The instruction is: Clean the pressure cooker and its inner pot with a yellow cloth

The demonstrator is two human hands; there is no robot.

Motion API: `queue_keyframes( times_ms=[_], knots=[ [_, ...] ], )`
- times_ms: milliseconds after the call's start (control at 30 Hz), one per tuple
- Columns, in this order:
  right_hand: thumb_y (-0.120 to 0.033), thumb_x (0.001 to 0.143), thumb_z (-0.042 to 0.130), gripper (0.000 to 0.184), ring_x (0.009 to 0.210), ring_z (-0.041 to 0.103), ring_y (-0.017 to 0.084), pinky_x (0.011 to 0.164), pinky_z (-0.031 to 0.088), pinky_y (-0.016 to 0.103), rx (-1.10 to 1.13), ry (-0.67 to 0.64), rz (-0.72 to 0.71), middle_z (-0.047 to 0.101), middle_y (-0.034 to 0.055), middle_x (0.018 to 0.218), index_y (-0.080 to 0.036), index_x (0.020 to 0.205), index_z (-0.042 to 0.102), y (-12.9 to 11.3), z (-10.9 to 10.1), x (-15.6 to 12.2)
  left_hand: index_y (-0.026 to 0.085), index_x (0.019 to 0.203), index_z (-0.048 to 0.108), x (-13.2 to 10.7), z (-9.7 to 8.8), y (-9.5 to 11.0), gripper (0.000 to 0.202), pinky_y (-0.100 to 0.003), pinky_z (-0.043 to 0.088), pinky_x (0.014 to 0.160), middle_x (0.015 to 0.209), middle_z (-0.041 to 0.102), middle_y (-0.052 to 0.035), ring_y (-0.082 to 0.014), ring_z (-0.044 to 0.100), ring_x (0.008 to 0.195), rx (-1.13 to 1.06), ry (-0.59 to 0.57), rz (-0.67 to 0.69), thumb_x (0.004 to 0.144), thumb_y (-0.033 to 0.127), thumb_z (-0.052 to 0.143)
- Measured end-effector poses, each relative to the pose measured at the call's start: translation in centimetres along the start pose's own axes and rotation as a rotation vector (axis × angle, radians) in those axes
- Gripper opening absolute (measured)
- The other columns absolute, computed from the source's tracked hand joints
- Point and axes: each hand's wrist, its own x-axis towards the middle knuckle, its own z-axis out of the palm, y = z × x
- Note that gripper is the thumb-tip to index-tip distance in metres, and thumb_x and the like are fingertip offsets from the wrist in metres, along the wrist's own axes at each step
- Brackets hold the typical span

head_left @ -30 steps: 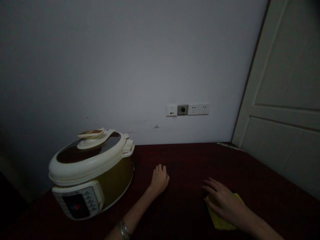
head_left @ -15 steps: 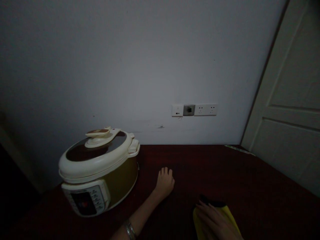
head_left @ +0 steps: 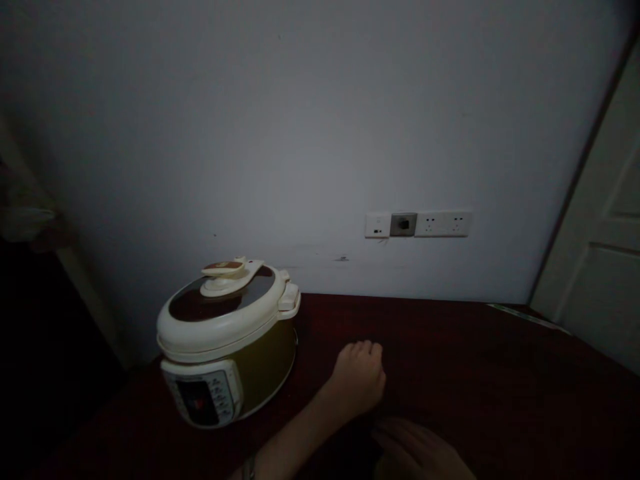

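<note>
My left hand (head_left: 360, 377) rests on the dark red tabletop (head_left: 425, 340) with its fingers curled under, and nothing shows in it. Close by at the lower edge, my right hand (head_left: 423, 450) lies over a yellow cloth (head_left: 387, 467) with dark trim and presses it to the table. Most of that cloth is hidden in shadow and under the hand. To the left of my left forearm stands a white and olive-gold electric pressure cooker (head_left: 265, 360), its lid on and its control panel facing me.
The table meets a pale wall (head_left: 320, 133) bearing a row of sockets and switches (head_left: 417, 225). A thin light-coloured strip (head_left: 530, 317) lies at the table's back right, near a white panelled door (head_left: 607, 280). On the far left it is very dark.
The view has swung left, so the cooker and wall sockets appear further right. My right hand with the cloth has come nearer my left hand, and less yellow shows.
</note>
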Motion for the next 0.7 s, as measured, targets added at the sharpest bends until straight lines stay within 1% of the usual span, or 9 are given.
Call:
queue_keyframes(
  times_ms=[133, 233, 300, 367, 433, 500, 567, 633, 700],
  knots=[
    [-0.024, 0.084, 0.053, 0.029, 0.078, 0.069, 0.02, 0.067, 0.056, 0.03, 0.267, 0.06, 0.207, 0.072, 0.0073, 0.097, -0.029, 0.109, 0.067, -0.2, -5.5, 6.1, 0.021, 0.101, 0.052, -4.4, -9.4, 2.1, 0.022, -0.035, 0.046, 0.06, 0.082, 0.067, -0.0069, -0.0216, 0.063, 0.07, 0.027, 0.154, -0.022, 0.09, 0.026, 0.034],
    [-0.034, 0.085, 0.052, 0.035, 0.07, 0.067, 0.019, 0.061, 0.055, 0.031, 0.502, 0.126, 0.376, 0.071, 0.0065, 0.086, -0.024, 0.117, 0.061, 0.5, -6.9, 10.8, 0.025, 0.079, 0.053, -8.6, -15.9, 0.7, 0.022, -0.028, 0.039, 0.048, 0.064, 0.064, -0.0016, -0.0148, 0.057, 0.052, 0.004, 0.26, -0.072, 0.09, 0.034, 0.036],
    [-0.042, 0.083, 0.053, 0.041, 0.066, 0.066, 0.02, 0.049, 0.052, 0.028, 0.68, 0.107, 0.47, 0.07, 0.0064, 0.078, -0.019, 0.116, 0.059, 1.2, -6.6, 14.0, 0.025, 0.067, 0.05, -10.7, -19.7, -2.3, 0.031, -0.027, 0.036, 0.048, 0.055, 0.057, 0.0008, -0.0132, 0.052, 0.047, 0.083, 0.44, -0.216, 0.089, 0.04, 0.034],
    [-0.046, 0.081, 0.053, 0.043, 0.065, 0.067, 0.021, 0.038, 0.047, 0.024, 0.859, 0.037, 0.546, 0.069, 0.0069, 0.074, -0.016, 0.112, 0.057, 1.8, -5.8, 17.0, 0.024, 0.061, 0.049, -11.6, -23.2, -7.1, 0.037, -0.027, 0.035, 0.05, 0.052, 0.053, 0.0009, -0.0135, 0.048, 0.047, 0.231, 0.665, -0.459, 0.086, 0.046, 0.034],
    [-0.048, 0.081, 0.053, 0.043, 0.061, 0.067, 0.02, 0.033, 0.042, 0.021, 1.008, -0.051, 0.619, 0.069, 0.0075, 0.072, -0.014, 0.108, 0.056, 2.4, -4.8, 19.7, 0.022, 0.059, 0.049, -11.6, -26.1, -13.1, 0.039, -0.027, 0.035, 0.053, 0.055, 0.053, -0.0012, -0.0151, 0.049, 0.053, 0.357, 0.711, -0.674, 0.085, 0.047, 0.034],
    [-0.051, 0.082, 0.051, 0.043, 0.056, 0.067, 0.019, 0.031, 0.039, 0.018, 1.122, -0.124, 0.664, 0.069, 0.0082, 0.069, -0.014, 0.102, 0.055, 2.7, -3.6, 21.8, 0.02, 0.066, 0.053, -11.3, -27.8, -19.6, 0.037, -0.028, 0.039, 0.058, 0.064, 0.059, -0.004, -0.0167, 0.054, 0.058, 0.377, 0.549, -0.881, 0.085, 0.045, 0.034],
    [-0.057, 0.084, 0.046, 0.046, 0.053, 0.066, 0.017, 0.03, 0.035, 0.015, 1.23, -0.171, 0.693, 0.069, 0.0087, 0.067, -0.014, 0.099, 0.054, 3.0, -2.2, 23.3, 0.016, 0.071, 0.055, -11.4, -28.0, -25.3, 0.036, -0.029, 0.042, 0.059, 0.069, 0.062, -0.0073, -0.0168, 0.056, 0.056, 0.244, 0.325, -1.007, 0.086, 0.042, 0.035],
    [-0.061, 0.085, 0.042, 0.049, 0.05, 0.065, 0.015, 0.03, 0.031, 0.013, 1.333, -0.203, 0.704, 0.068, 0.0081, 0.063, -0.015, 0.094, 0.053, 3.2, -0.9, 24.3, 0.013, 0.074, 0.056, -12.1, -26.9, -29.4, 0.039, -0.029, 0.044, 0.057, 0.066, 0.063, -0.009, -0.0174, 0.058, 0.053, 0.053, 0.168, -1.116, 0.087, 0.041, 0.033],
    [-0.061, 0.086, 0.04, 0.049, 0.047, 0.063, 0.013, 0.029, 0.028, 0.012, 1.424, -0.217, 0.722, 0.067, 0.0064, 0.059, -0.014, 0.089, 0.054, 3.2, 0.3, 25.0, 0.011, 0.071, 0.058, -13.1, -24.8, -31.5, 0.05, -0.029, 0.044, 0.054, 0.053, 0.06, -0.0079, -0.0187, 0.057, 0.05, -0.057, 0.134, -1.098, 0.087, 0.051, 0.032]
  ],
)
